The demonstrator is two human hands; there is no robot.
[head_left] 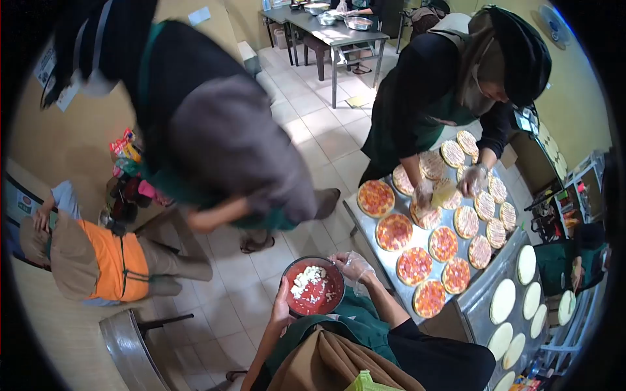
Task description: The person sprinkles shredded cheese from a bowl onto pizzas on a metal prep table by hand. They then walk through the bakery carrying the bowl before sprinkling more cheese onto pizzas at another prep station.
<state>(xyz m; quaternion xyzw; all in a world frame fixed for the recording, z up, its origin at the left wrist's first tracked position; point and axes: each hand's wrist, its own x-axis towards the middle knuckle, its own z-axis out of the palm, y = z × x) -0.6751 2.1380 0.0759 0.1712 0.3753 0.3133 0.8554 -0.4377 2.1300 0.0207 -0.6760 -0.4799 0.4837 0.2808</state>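
Observation:
A dark-rimmed bowl, red inside [327,298], is held in front of my body. White crumbled pieces, perhaps cheese [308,279], lie in it, mostly toward its far side. My left hand [281,305] is bare and closed on the bowl's left side, with the thumb up by the rim. My right hand [355,266] wears a clear plastic glove. Its fingers are bent together at the bowl's upper right rim and appear to grip it. To the right, round topped pizzas [415,266] lie on a metal table [399,287], apart from both hands.
Across the metal table, a gloved co-worker [424,85] bends over the pizzas. Plain round bases [503,301] lie on another surface at right. A blurred person [222,130] passes at left. Someone in an orange apron [107,260] is at far left, near a metal-topped table [124,345].

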